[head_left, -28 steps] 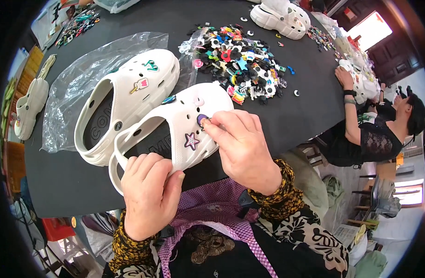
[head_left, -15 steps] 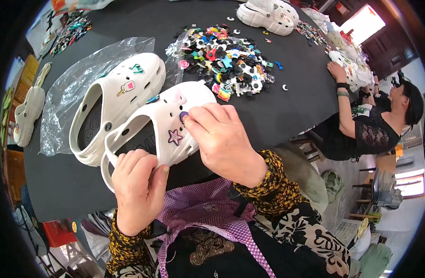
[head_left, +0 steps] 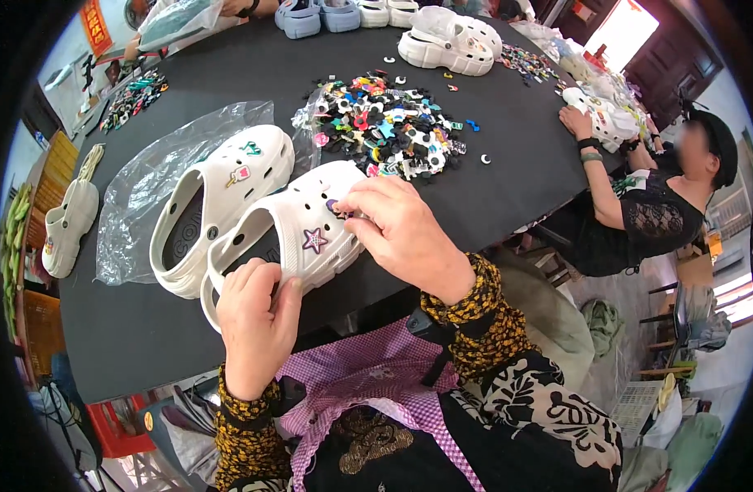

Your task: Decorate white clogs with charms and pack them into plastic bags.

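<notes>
Near the middle of the frame, I see the white clog lying on the black table at its near edge, toe pointing toward the upper right. My left hand grips the heel end of it, fingers curled over the rim and the thumb along the side, so the hand is closed around the shoe. My right hand rests over the toe part, fingertips drawn together and pinching a small dark charm against one of the holes in the upper. A purple star charm already sits in the upper, just left of those fingertips.

Just beside this clog, toward the upper left, lies a second white clog, touching it along the side and carrying two small coloured charms on its toe. It sits partly on a clear plastic bag spread across the table. Further up, right of centre, a heap of mixed coloured charms is piled on the black surface. At the top of the frame stands another pair of white clogs. At the right edge, another person in black sits at the table.
</notes>
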`<state>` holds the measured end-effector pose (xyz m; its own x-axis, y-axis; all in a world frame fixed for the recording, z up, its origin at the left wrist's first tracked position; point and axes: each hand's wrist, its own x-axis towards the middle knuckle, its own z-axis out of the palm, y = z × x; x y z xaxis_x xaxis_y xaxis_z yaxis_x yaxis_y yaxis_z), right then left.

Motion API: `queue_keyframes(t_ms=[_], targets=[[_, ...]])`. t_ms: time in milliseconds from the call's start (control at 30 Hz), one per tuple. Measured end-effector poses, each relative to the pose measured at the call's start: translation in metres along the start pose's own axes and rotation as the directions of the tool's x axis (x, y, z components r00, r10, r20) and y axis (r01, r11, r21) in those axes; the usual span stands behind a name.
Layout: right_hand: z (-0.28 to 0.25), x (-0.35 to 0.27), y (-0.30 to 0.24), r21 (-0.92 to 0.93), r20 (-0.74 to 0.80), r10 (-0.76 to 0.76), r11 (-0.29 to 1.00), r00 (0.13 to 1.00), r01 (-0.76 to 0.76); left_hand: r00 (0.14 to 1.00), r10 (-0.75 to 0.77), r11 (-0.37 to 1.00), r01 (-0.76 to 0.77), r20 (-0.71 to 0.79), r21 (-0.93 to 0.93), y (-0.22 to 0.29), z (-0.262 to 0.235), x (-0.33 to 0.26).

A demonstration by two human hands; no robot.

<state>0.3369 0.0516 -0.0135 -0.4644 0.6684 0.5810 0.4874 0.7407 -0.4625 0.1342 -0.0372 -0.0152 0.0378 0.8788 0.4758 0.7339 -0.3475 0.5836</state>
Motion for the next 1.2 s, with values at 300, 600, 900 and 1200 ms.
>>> queue_keyframes(t_ms=[300, 600, 900, 1200], targets=[[0.012, -0.002, 0.003, 0.128, -0.180, 0.002, 0.992, 0.984, 0.022, 1.000, -0.008, 1.000, 0.008, -0.012, -0.008, -0.003, 0.000, 0.001], [0.004, -0.010, 0.002, -0.164, -0.109, -0.229, 0.964, 0.967, 0.210, 0.999, 0.013, 0.999, -0.014, 0.029, 0.035, 0.001, 0.000, 0.007], [0.009, -0.013, -0.018, -0.259, 0.120, -0.283, 0.917, 0.952, 0.305, 0.999, 0.049, 0.994, -0.047, -0.024, 0.096, 0.011, -0.003, -0.003], [0.008, 0.004, -0.007, -0.160, 0.173, -0.262, 0.944, 0.949, 0.290, 0.993, 0.115, 0.991, -0.114, -0.009, 0.066, 0.000, -0.001, 0.005]])
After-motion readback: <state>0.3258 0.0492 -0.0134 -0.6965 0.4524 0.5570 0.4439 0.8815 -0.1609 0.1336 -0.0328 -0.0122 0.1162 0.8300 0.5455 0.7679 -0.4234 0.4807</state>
